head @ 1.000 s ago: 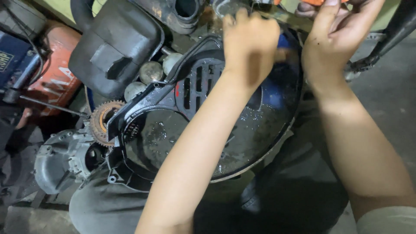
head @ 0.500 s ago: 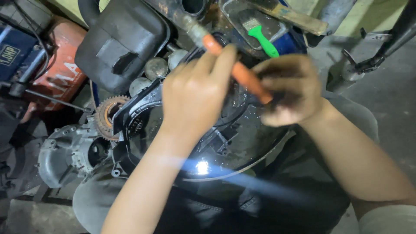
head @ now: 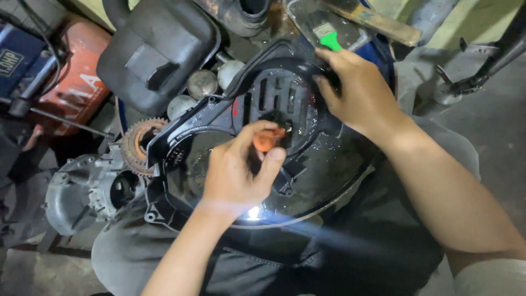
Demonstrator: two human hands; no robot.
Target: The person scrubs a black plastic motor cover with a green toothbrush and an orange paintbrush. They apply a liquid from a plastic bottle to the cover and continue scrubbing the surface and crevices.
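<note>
A large black plastic engine cover (head: pixel 307 164), wet and glossy, lies across my lap. My left hand (head: pixel 241 170) is closed around an orange-handled tool (head: pixel 266 140), its working end pressed down against the cover's slotted vent area (head: pixel 279 101). My right hand (head: pixel 361 96) grips the cover's upper right edge. The tool's tip is hidden by my fingers.
A black plastic housing (head: pixel 153 49) sits at upper left, beside a red container (head: pixel 71 82). A rusty toothed gear (head: pixel 139 142) and a grey metal engine casing (head: pixel 82 189) lie left of the cover. A tray with a green-handled brush (head: pixel 329 35) rests above. Bare concrete floor shows at right.
My left hand took over the orange-handled tool and brought it down onto the cover's vent. My right hand left the tool and moved to the cover's upper edge.
</note>
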